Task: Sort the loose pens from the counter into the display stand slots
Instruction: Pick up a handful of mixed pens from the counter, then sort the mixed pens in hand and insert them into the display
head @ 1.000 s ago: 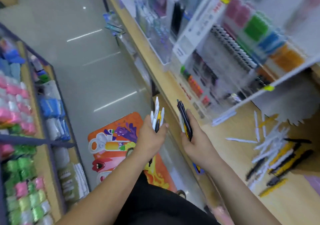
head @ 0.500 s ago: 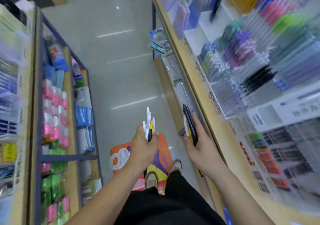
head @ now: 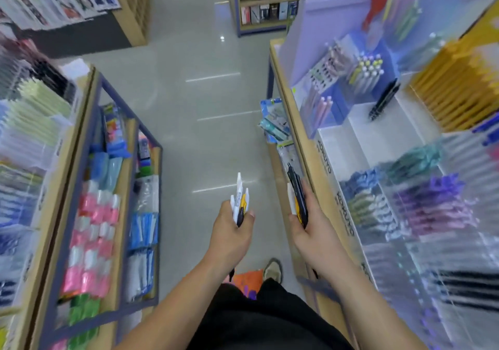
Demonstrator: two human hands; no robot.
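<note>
The left hand (head: 232,232) sits at about 6 o'clock in the head view, fist closed around a bundle of pens (head: 239,204) that stick up toward 12 o'clock: white barrels, 1 yellow and 1 dark. The right hand (head: 310,225) is just to its 3 o'clock side, apart from it, with fingers wrapped around a second bunch (head: 297,193); here a black pen stands tallest, with a yellow barrel and a white one beside it. Both bunches point up and away from the person.

The right hand lies close against the front edge of the counter (head: 290,101), which runs from 5 o'clock up toward 1 o'clock. On the counter stands the display stand (head: 378,133), a white stepped unit with printed lettering along its front lip. Its upper steps are bare white, and a single black pen (head: 383,98) leans there at about 2 o'clock. Lower slots, toward 3 and 4 o'clock, hold rows of teal, blue and purple pens, though blur hides their detail. Yellow packs (head: 456,85) fill the area at 2 o'clock beyond the stand.

At 9 o'clock a shelf (head: 94,160) carries pink, blue and green packets. Between the two runs a grey floor (head: 194,93), and 1 shoe (head: 272,268) shows at 6 o'clock.
</note>
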